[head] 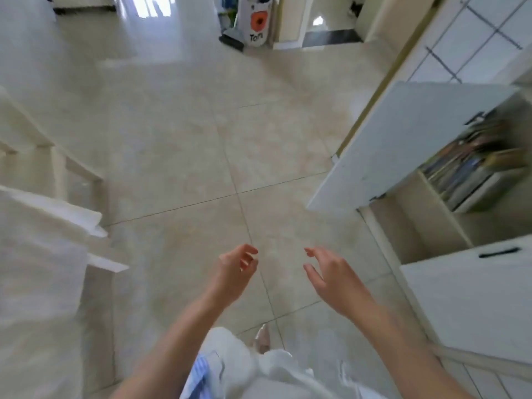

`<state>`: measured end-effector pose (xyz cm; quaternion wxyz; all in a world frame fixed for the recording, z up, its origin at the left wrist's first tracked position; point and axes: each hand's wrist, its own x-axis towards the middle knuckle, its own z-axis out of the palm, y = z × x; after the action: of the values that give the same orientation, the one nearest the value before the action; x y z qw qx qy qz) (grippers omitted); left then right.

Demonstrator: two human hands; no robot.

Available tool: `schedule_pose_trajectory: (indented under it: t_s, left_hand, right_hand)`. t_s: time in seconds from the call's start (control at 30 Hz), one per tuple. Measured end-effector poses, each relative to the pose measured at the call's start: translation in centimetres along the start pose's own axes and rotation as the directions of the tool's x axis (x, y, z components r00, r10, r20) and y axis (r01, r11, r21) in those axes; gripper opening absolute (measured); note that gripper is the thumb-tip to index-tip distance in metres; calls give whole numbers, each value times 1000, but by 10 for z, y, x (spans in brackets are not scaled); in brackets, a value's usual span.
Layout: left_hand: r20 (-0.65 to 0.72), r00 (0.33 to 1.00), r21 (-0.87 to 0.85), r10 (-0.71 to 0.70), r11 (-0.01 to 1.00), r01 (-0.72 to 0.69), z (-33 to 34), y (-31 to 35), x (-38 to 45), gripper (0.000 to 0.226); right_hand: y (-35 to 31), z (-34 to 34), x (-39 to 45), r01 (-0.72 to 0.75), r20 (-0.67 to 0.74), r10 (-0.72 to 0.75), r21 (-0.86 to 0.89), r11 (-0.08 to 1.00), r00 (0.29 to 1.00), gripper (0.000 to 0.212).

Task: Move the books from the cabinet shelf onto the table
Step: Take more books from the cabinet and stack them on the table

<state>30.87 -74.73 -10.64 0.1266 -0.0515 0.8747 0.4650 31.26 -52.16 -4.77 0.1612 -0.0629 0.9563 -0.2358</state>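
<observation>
A row of books (472, 165) stands on a shelf inside the white cabinet (449, 214) at the right, behind its swung-open door (403, 139). The view is blurred, so single books cannot be told apart. At the left edge is the white table (37, 254). My left hand (234, 272) and my right hand (331, 277) hang over the tiled floor between table and cabinet. Both have loosely curled fingers and hold nothing. The books lie to the right of my right hand and further away.
Another cabinet door (466, 300) with a dark handle stands open at the lower right. A white chair frame (57, 162) is at the left. Far off stand a white bag with an orange mark (257, 24) and a floor cleaner (230, 38). Beige floor tiles fill the middle.
</observation>
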Motion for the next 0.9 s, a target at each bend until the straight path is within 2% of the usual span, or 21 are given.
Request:
schedule_pose_trajectory:
  t_s: [0.2, 0.47, 0.73, 0.9]
  left_hand:
    - [260, 956, 81, 135, 984, -161, 82, 90, 78, 15]
    - [466, 841, 158, 274, 910, -384, 165, 184, 182, 18]
    - [659, 666, 162, 349, 799, -579, 255, 285, 263, 24]
    - [696, 635, 159, 336, 791, -591, 319, 337, 302, 26]
  right_hand:
    - [100, -59, -1, -234, -95, 237, 48, 971, 967, 42]
    - [192, -120, 16, -437, -196, 462, 158, 886, 865, 46]
    - [276, -181, 55, -554, -192, 591, 215, 805, 784, 47]
    - [337, -224, 76, -610, -186, 642, 204, 766, 744, 48]
